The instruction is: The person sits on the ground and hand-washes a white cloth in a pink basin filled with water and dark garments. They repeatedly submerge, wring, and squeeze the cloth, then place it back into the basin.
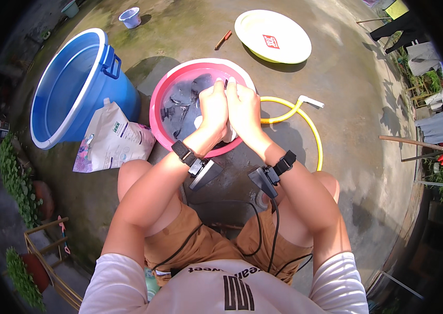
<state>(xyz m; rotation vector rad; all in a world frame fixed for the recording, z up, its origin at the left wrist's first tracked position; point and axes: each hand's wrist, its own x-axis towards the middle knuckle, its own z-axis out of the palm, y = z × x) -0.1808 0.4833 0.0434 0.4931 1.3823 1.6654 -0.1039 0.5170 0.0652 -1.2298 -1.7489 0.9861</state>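
Observation:
A pink plastic basin (158, 129) in front of me holds cloudy water with dark wet clothes (180, 104) in it. My left hand (213, 108) and my right hand (242, 104) are pressed side by side over the basin's right half, fingers curled and thumbs pointing away from me. Both are closed on a garment (229, 133), whose pale part shows below the hands; a small dark bit pokes out between the thumbs. Most of that garment is hidden by my hands. Each wrist wears a black strap with a small device and cable.
A big blue tub (123, 90) and a detergent bag (115, 137) stand left of the basin. A yellow hose (315, 133) curls at the right. Farther off are a brush (223, 40), a pale basin (272, 23) and a small bucket (130, 19). Laundry (423, 57) hangs at right.

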